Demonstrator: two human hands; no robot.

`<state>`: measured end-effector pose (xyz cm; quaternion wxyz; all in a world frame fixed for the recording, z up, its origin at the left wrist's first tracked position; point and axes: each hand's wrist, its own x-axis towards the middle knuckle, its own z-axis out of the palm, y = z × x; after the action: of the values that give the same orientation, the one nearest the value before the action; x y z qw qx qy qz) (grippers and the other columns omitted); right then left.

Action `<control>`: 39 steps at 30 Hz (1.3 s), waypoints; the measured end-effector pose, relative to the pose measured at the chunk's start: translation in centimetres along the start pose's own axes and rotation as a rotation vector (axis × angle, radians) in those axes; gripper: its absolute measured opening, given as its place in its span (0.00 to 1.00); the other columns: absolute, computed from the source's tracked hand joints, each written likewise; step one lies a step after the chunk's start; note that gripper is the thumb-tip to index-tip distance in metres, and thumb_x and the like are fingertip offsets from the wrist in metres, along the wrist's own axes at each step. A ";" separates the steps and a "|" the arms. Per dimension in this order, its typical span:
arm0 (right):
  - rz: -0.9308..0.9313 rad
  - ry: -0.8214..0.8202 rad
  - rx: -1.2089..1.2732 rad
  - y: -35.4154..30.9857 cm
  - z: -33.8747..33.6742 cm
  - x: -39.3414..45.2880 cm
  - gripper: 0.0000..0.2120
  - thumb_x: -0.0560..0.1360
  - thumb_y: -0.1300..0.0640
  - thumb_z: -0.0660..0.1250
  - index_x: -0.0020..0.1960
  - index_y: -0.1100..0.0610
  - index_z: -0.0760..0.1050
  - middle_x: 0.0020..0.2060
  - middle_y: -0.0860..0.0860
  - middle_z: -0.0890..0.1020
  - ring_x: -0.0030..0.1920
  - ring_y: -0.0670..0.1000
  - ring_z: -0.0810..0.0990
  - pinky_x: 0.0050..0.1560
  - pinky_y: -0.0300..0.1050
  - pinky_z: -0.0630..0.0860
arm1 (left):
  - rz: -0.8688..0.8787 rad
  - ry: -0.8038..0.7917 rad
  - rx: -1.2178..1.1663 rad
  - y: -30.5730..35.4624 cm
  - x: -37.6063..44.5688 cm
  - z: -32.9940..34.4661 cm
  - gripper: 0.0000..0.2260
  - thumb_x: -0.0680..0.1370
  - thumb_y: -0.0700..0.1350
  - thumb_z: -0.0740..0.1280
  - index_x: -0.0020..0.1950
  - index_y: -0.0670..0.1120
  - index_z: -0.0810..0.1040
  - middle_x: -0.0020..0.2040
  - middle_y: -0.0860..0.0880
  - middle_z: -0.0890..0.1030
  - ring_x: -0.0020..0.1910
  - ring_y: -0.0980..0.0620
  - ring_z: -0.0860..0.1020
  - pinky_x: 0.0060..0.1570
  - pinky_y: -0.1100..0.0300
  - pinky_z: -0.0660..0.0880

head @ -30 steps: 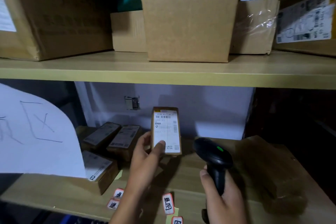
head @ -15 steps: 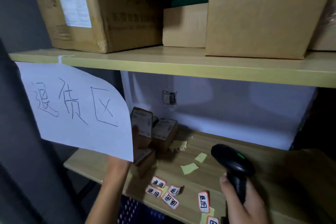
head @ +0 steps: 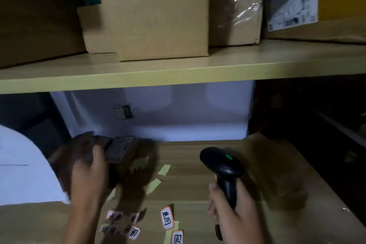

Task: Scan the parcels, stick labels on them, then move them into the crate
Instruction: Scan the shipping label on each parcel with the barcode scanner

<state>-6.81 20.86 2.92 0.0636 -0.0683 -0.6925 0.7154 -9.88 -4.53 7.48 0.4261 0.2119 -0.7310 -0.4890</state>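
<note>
Parcel in hand at the shelf's left side, scan step under way.

The left hand [head: 89, 172] grasps a small parcel [head: 116, 149], blurred, above the lower shelf [head: 198, 188] toward its left end. The right hand [head: 231, 214] is clenched round the scanner [head: 221, 164], green light showing, aimed leftward. Red-bordered labels [head: 167, 218] lie along the front edge. No crate is visible. Judged next: turn the parcel's barcode toward the scanner.

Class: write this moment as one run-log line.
left hand: grips parcel | right hand: holds scanner | labels: on shelf
</note>
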 end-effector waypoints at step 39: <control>-0.354 0.184 -0.199 0.4 -7.7 2.2 0.24 0.77 0.53 0.72 0.66 0.33 0.71 0.61 0.24 0.74 0.64 0.25 0.69 0.58 0.22 0.66 | -0.401 -1.032 -0.411 4.5 -17.9 17.3 0.14 0.79 0.62 0.70 0.56 0.54 0.82 0.56 0.48 0.87 0.56 0.53 0.86 0.58 0.53 0.82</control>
<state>-7.57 28.84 2.27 0.2442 -0.0166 -0.7522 0.6118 -13.94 19.70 1.31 -0.0530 -0.0061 -0.6796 -0.7317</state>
